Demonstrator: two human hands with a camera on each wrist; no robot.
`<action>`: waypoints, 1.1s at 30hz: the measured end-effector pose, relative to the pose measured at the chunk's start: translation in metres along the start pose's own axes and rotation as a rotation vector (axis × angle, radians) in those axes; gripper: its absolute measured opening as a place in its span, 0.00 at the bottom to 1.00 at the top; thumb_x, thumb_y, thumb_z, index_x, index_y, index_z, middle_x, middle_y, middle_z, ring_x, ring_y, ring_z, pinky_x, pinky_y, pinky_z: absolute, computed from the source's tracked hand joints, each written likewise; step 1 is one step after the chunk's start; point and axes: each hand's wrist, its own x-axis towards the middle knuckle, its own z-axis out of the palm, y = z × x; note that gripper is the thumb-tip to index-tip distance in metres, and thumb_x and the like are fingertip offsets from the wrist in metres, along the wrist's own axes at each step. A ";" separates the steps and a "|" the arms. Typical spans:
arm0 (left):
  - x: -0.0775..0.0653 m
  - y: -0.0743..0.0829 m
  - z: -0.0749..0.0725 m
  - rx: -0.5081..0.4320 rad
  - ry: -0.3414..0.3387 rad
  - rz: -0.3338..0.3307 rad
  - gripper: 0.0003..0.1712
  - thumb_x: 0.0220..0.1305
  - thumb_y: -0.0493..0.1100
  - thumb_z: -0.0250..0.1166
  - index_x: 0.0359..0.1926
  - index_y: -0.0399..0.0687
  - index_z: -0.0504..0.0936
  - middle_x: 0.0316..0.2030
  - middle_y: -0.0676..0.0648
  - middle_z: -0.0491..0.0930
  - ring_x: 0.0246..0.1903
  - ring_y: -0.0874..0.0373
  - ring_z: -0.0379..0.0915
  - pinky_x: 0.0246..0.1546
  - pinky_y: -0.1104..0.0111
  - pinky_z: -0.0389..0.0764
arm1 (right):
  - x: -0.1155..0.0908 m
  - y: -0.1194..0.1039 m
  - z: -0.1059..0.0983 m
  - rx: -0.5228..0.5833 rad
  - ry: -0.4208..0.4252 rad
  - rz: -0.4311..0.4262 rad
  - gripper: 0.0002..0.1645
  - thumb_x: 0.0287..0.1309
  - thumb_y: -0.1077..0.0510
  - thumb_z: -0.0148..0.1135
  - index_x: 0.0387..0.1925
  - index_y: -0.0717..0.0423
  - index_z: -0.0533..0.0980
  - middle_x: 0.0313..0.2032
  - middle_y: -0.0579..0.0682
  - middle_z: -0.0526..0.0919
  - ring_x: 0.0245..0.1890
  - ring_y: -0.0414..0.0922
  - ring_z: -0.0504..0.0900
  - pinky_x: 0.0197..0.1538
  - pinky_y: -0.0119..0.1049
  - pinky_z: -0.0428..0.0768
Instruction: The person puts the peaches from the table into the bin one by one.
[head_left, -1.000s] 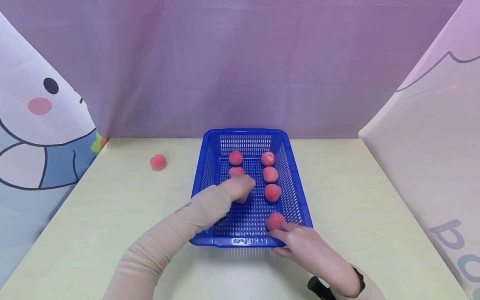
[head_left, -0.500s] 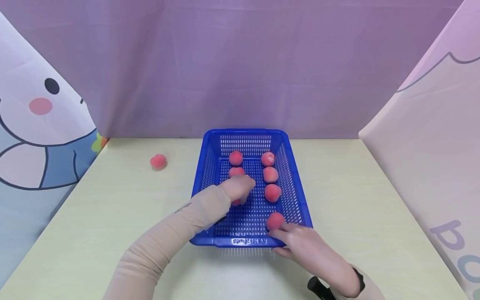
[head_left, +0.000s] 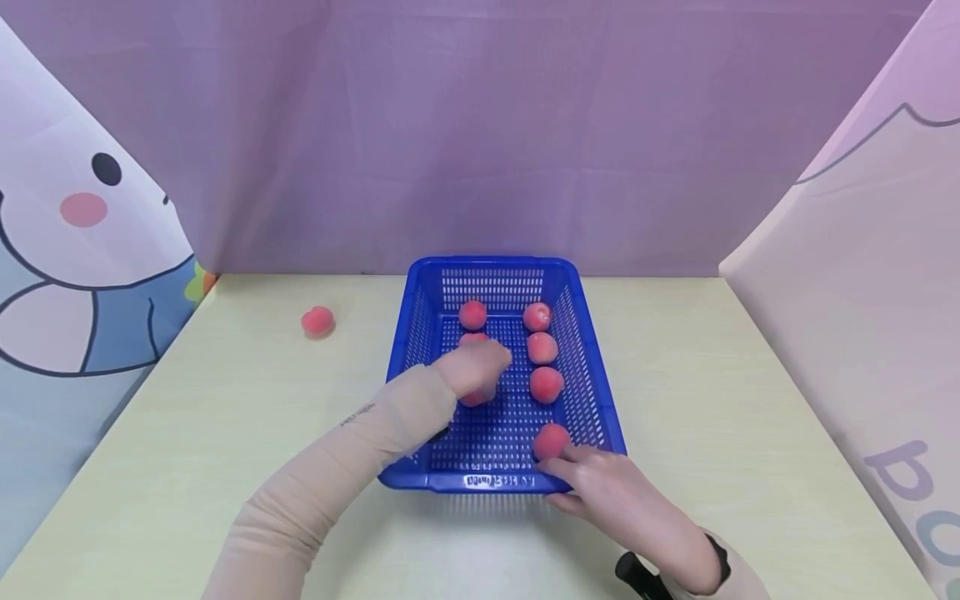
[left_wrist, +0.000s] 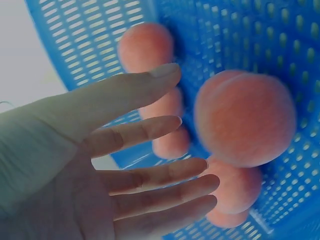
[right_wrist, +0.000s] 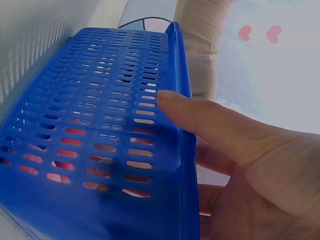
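My left hand [head_left: 474, 367] is inside the blue plastic basket [head_left: 491, 482]. The left wrist view shows its fingers spread and straight, with the thumb apart and nothing gripped. Just beyond the fingertips lies a peach [left_wrist: 245, 117], partly hidden under the hand in the head view. Two more peaches stand behind it in the left row, the far one [head_left: 472, 315] in plain sight. My right hand [head_left: 600, 492] holds the basket's near rim at the right corner, thumb outside against the slotted wall and fingers inside, beside the nearest peach [head_left: 551, 440] of the right row.
Three more peaches line the basket's right side, among them a middle one [head_left: 542, 348]. A single peach [head_left: 318, 322] lies on the pale table [head_left: 697, 392] left of the basket. A purple cloth [head_left: 487, 133] hangs behind, and printed cloths flank both sides.
The left hand has let go of a peach and lifted slightly away, so more of that peach shows beneath it. The right hand has stayed at the rim.
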 end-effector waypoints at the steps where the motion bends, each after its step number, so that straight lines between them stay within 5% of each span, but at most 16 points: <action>1: -0.002 0.000 -0.003 0.005 0.017 0.007 0.18 0.46 0.34 0.65 0.42 0.46 0.76 0.36 0.49 0.78 0.31 0.58 0.71 0.36 0.68 0.75 | 0.000 0.000 0.000 0.002 -0.002 0.001 0.16 0.41 0.51 0.67 0.35 0.52 0.78 0.26 0.44 0.76 0.24 0.39 0.74 0.26 0.31 0.75; 8: -0.018 -0.004 -0.023 -0.042 0.093 0.044 0.15 0.47 0.33 0.64 0.39 0.46 0.76 0.34 0.49 0.78 0.30 0.58 0.70 0.33 0.71 0.74 | 0.000 0.001 -0.001 0.012 -0.018 0.011 0.16 0.43 0.51 0.66 0.36 0.52 0.78 0.28 0.44 0.77 0.25 0.39 0.75 0.28 0.31 0.76; 15: -0.033 -0.011 -0.036 -0.122 0.104 0.005 0.12 0.52 0.41 0.64 0.40 0.48 0.74 0.27 0.51 0.74 0.27 0.59 0.70 0.30 0.72 0.73 | 0.000 0.000 -0.001 0.020 -0.016 0.011 0.16 0.43 0.52 0.66 0.36 0.52 0.78 0.28 0.44 0.77 0.25 0.40 0.75 0.29 0.32 0.76; 24: -0.047 -0.028 -0.044 -0.109 0.230 0.010 0.11 0.55 0.45 0.62 0.39 0.47 0.78 0.28 0.50 0.76 0.28 0.58 0.70 0.31 0.69 0.73 | 0.001 0.001 -0.001 0.017 -0.022 0.009 0.16 0.43 0.52 0.66 0.36 0.52 0.78 0.27 0.44 0.77 0.25 0.39 0.75 0.28 0.31 0.75; 33: -0.060 -0.045 -0.040 -0.141 0.359 0.025 0.22 0.54 0.47 0.63 0.50 0.45 0.75 0.43 0.45 0.77 0.43 0.53 0.72 0.44 0.63 0.74 | 0.001 0.001 -0.001 0.022 -0.024 0.006 0.16 0.43 0.52 0.66 0.36 0.53 0.78 0.27 0.44 0.77 0.24 0.39 0.74 0.28 0.30 0.75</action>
